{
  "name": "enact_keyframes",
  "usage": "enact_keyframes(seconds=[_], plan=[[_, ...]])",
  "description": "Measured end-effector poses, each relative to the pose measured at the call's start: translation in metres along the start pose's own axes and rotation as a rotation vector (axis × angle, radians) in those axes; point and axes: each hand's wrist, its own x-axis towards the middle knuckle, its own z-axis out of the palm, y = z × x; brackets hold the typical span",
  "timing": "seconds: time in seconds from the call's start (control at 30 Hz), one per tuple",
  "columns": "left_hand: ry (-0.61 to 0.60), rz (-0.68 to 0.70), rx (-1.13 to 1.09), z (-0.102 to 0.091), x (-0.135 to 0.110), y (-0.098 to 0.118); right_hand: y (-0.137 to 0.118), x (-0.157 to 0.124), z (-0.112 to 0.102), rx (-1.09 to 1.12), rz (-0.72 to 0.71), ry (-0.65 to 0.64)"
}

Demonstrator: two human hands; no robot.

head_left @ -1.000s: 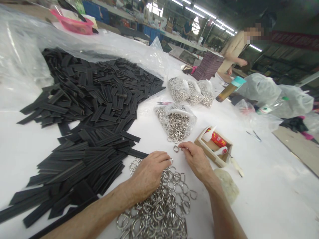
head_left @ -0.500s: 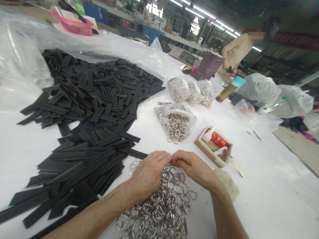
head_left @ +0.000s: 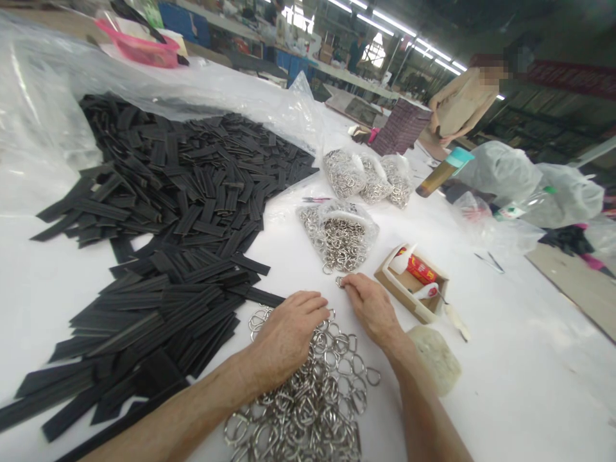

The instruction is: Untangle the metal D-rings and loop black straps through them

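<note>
My left hand [head_left: 294, 326] is curled over the near heap of metal D-rings [head_left: 312, 404], fingers together, and a D-ring [head_left: 331, 314] shows at its fingertips. The underside of that hand is hidden. One black strip [head_left: 262, 295] runs from the strip pile up to its knuckles; I cannot tell whether the fingers touch it. My right hand [head_left: 374, 309] pinches a single D-ring [head_left: 339, 282] between thumb and forefinger, just past the heap. Beyond it lies an open clear bag of rings [head_left: 344, 240]. Left of my hands spreads a large pile of black strips [head_left: 192, 186].
A small cardboard box [head_left: 409, 298] with a red-and-yellow tube stands right of my right hand, beside a pale stone-like lump [head_left: 436, 360]. Farther back are bagged rings [head_left: 366, 176], a bottle [head_left: 445, 172], a dark stack [head_left: 400, 127], a pink basket [head_left: 144, 51] and another person [head_left: 464, 102].
My right hand has moved away from my left fingertips, forward and slightly right, and a D-ring now shows in its pinch. My left hand has hardly moved.
</note>
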Motion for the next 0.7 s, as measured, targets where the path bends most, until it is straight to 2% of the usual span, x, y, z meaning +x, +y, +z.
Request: enact_keyframes(seconds=[0.13, 0.23, 0.43, 0.57, 0.63, 0.7], plan=[[0.013, 0.003, -0.012, 0.0, 0.0, 0.0, 0.004, 0.0, -0.001, 0.041, -0.002, 0.007], [0.029, -0.01, -0.031, 0.0, 0.0, 0.002, -0.002, -0.002, -0.004, 0.034, -0.003, -0.018], [0.07, -0.072, -0.053, 0.0, 0.0, 0.004, -0.033, -0.013, -0.021, 0.051, -0.033, -0.297], [0.045, -0.062, -0.072, -0.002, 0.001, 0.005, -0.034, -0.017, -0.031, 0.201, -0.022, -0.395], [0.028, -0.051, -0.06, -0.004, 0.002, 0.006, -0.026, -0.016, -0.031, 0.254, 0.007, -0.374], [0.02, -0.036, -0.045, -0.006, 0.003, 0.005, -0.017, -0.012, -0.027, 0.262, 0.067, -0.232]])
